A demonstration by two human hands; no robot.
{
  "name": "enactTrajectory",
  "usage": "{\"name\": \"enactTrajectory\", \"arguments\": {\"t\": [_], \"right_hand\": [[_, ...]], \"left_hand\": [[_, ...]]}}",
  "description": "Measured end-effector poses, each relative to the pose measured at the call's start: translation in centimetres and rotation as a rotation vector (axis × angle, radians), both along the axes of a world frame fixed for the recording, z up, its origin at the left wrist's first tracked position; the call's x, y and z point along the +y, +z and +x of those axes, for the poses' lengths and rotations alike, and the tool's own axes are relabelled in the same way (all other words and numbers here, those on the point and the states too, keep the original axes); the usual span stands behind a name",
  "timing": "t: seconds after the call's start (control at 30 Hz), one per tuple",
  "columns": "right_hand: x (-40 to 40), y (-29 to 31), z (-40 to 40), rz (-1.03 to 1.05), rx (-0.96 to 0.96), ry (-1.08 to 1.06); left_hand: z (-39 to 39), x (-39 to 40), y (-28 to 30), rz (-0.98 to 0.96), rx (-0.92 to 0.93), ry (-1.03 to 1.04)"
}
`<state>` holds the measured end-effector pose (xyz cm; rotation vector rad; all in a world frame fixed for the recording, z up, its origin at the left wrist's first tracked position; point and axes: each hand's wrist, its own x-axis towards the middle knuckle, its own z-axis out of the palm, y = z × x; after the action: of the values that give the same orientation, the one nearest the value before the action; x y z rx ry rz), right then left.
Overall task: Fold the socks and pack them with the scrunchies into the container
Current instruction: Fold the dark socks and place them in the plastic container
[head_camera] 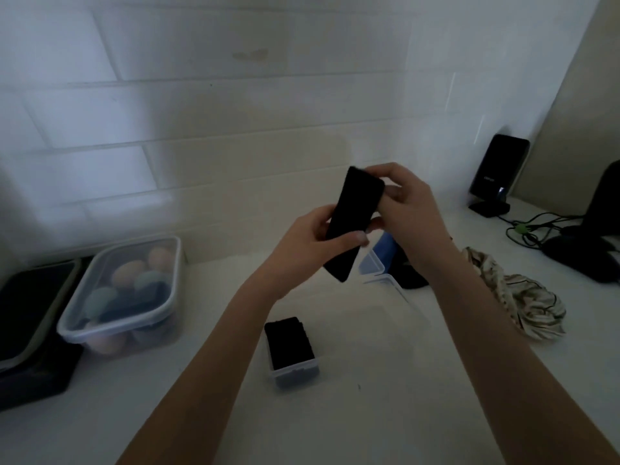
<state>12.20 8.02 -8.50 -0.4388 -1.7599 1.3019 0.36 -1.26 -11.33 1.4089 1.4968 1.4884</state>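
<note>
A black sock (354, 216) hangs flat and slanted above the white counter. My left hand (318, 241) pinches its lower half. My right hand (406, 203) grips its top end. Below them stands a clear open container (396, 327) with a folded black sock (289, 342) at its near left end. More black cloth (411, 275) lies behind the container, partly hidden by my right forearm. Cream patterned scrunchies (526, 303) lie on the counter to the right.
A lidded clear box (124, 297) of pastel rounded items stands at left, beside a dark tray (30, 307). A small blue-lidded box (379, 258) sits behind the container. At back right are a phone on a stand (496, 176), cables (536, 229) and a dark object (583, 256).
</note>
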Motion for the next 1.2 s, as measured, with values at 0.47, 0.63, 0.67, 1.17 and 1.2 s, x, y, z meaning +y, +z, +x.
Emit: {"name": "enactTrajectory", "arguments": {"t": [0.47,0.63,0.67,1.17,1.2], "right_hand": [[-0.7,-1.6,-1.4,-0.246,-0.201,0.287],[-1.1,-1.0,-1.3,-0.066,-0.098,0.015],[-1.1,-0.8,-1.1,-0.073,-0.064,0.019],[-1.6,-1.0,-1.1,0.107,-0.103,0.326],[-1.6,-1.1,-1.1,0.152,-0.147,0.306]], "left_hand": [[-0.4,-1.4,-0.4,0.061,-0.073,0.145],[-1.1,-1.5,-0.8,-0.015,-0.005,0.078],[-1.3,-1.5,-0.9,-0.010,0.034,0.103],[-1.5,-1.4,-0.1,0.042,-0.502,0.299],[-1.6,-1.4,0.1,0.044,-0.664,0.226]]}}
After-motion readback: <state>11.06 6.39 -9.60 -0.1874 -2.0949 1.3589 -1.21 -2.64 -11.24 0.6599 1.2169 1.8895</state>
